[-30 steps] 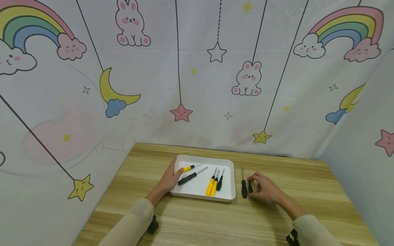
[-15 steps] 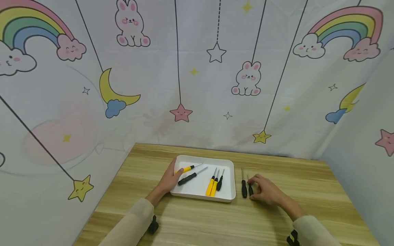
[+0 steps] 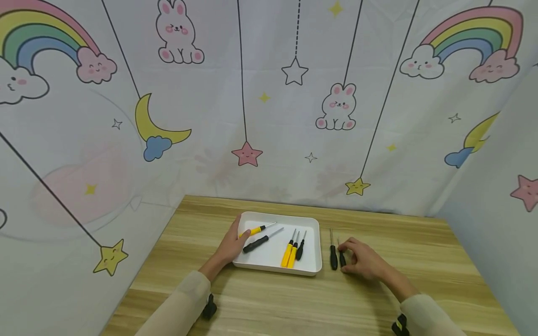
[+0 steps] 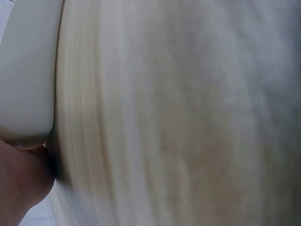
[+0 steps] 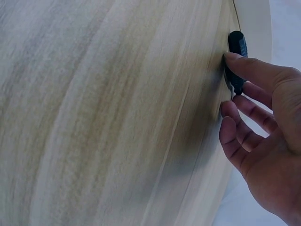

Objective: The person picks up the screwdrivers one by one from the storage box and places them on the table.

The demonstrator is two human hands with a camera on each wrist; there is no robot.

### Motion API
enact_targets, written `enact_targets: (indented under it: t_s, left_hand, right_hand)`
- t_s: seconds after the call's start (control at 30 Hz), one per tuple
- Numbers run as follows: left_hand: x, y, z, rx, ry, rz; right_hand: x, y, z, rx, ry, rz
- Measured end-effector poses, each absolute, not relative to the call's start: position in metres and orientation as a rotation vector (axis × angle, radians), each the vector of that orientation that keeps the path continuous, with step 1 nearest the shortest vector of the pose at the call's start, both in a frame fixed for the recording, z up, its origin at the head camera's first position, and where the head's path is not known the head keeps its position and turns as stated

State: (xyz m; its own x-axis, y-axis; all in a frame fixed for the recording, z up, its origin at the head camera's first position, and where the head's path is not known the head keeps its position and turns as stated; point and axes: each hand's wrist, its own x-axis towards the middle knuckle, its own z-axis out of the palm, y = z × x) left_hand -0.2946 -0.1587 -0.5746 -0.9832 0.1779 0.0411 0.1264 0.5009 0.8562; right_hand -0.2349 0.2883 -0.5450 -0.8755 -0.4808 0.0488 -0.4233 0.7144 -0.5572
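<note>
A wood-grain table (image 3: 269,303) with a white tray (image 3: 269,257) and two black-handled screwdrivers (image 3: 334,258) beside it.

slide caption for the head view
Left hand grips a white rectangular tray of yellow and black screwdrivers; right hand pinches a small black-handled screwdriver.

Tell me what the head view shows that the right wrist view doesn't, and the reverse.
Only the head view shows the left grip on the tray, the yellow screwdrivers in it and the printed rabbits behind.

Only the right wrist view shows the palm side of the right grip, with its lower fingers bent.

Both show the right grip's thumb touching a black screwdriver, and the wooden table.
</note>
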Motion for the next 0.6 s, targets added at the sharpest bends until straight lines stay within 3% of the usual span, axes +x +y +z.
enact_targets:
  t_s: [0.6]
  left_hand:
    - [-0.296, -0.158, -0.575, 0.276, 2.667, 1.543]
  right_hand:
    - [-0.230, 0.285, -0.533, -0.691, 2.848, -0.840]
